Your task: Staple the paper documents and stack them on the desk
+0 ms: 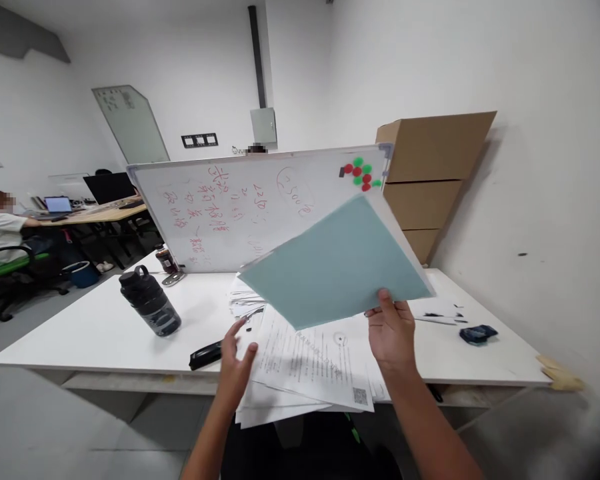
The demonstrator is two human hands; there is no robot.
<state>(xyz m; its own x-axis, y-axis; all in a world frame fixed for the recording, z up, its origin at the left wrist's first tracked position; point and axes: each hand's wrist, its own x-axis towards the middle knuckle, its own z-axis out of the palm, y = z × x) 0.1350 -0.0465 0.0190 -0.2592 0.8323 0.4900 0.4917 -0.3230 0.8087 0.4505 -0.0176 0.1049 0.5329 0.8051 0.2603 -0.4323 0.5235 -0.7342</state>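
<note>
A light blue-green sheet or folder (335, 260) is raised above the desk, tilted, with a pale edge showing along its right side. My right hand (393, 330) grips its lower right edge, thumb on the front and fingers behind. My left hand (236, 360) is free, its thumb and fingers spread, over the left side of the printed papers (305, 360). These lie in a loose, uneven stack that juts past the desk's front edge. A black stapler-like object (206, 355) rests just left of my left hand. More papers (243, 297) lie partly hidden behind the blue-green sheet.
A black water bottle (150, 303) stands on the white desk (90, 327) at left. Behind, a whiteboard (205, 213) with red writing and magnets leans upright. Cardboard boxes (430, 150) are stacked at right. A dark crumpled item (478, 334) lies right. A person (3, 230) sits far left.
</note>
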